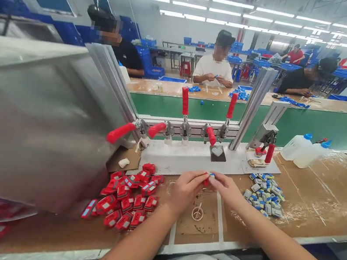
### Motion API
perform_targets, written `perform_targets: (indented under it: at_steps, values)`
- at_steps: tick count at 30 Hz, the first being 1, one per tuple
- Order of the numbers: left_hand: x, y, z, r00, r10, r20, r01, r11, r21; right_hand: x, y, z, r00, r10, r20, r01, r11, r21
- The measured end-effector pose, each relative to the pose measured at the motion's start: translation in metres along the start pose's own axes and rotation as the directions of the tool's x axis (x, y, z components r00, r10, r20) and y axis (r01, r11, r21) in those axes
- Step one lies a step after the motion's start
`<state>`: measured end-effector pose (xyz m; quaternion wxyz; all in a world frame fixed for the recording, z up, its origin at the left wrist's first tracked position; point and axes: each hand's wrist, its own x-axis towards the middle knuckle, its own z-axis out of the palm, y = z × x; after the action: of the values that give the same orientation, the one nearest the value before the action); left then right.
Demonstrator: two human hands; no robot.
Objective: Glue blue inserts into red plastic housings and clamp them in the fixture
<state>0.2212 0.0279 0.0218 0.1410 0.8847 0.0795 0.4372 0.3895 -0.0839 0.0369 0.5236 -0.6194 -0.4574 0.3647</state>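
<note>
Above the middle of the bench, my left hand (188, 186) and my right hand (224, 186) meet at the fingertips. Pinched in my left fingers is a small red plastic part (206, 182). At my right fingertips a small blue-and-white piece (212, 177) shows against it; most of both is hidden by the fingers. To the left of my hands lies a heap of red plastic parts (128, 201) with grey inserts. On the right sits a pile of grey, blue and yellow pieces (265, 195). A small round cup (197, 213) with a thin stick stands below my hands.
Behind my hands runs a metal frame (194, 127) with several red-handled toggle clamps (185, 101). A smaller clamp stand (267, 137) and two blue-capped bottles (310, 152) are to the right. A large metal box (28, 123) blocks the left. Co-workers sit at the opposite bench (173, 89).
</note>
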Motion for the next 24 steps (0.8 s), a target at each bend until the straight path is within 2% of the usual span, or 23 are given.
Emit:
perform_targets:
  at_steps: [4, 5, 7, 10, 13, 15, 20, 22, 24]
  values:
    - [0.002, 0.003, -0.004, 1.000, 0.023, 0.008, -0.023, 0.999, -0.027, -0.007, 0.003, 0.005, 0.990, -0.036, -0.137, 0.011, 0.984, -0.177]
    - [0.003, 0.004, -0.003, 1.000, -0.011, 0.019, 0.012, 0.998, -0.060, -0.008, 0.003, 0.004, 0.990, -0.044, -0.137, 0.020, 0.986, -0.167]
    - [0.007, 0.005, 0.000, 0.987, -0.151, 0.050, 0.157, 0.976, -0.152, -0.009, 0.003, 0.002, 0.993, -0.056, -0.100, 0.050, 0.997, -0.059]
    - [0.017, 0.007, 0.009, 0.908, -0.355, 0.221, 0.415, 0.829, -0.376, -0.009, 0.004, -0.007, 0.999, 0.009, -0.050, 0.000, 0.982, 0.191]
    - [0.029, 0.006, 0.020, 0.822, -0.384, 0.420, 0.565, 0.641, -0.519, -0.007, 0.006, -0.020, 0.993, 0.119, -0.001, -0.113, 0.945, 0.307]
    - [0.039, 0.003, 0.027, 0.796, -0.394, 0.460, 0.603, 0.590, -0.537, -0.002, 0.007, -0.029, 0.989, 0.145, 0.026, -0.145, 0.938, 0.313]
    - [0.065, -0.010, 0.048, 0.767, -0.401, 0.501, 0.639, 0.542, -0.545, 0.019, 0.007, -0.048, 0.991, 0.118, 0.061, -0.130, 0.953, 0.273]
    - [0.074, -0.021, 0.058, 0.759, -0.433, 0.485, 0.650, 0.542, -0.532, 0.031, 0.006, -0.057, 0.993, 0.112, 0.040, -0.118, 0.969, 0.218]
    - [0.082, -0.034, 0.069, 0.757, -0.472, 0.451, 0.653, 0.560, -0.511, 0.043, 0.004, -0.068, 0.995, 0.092, -0.028, -0.088, 0.987, 0.138]
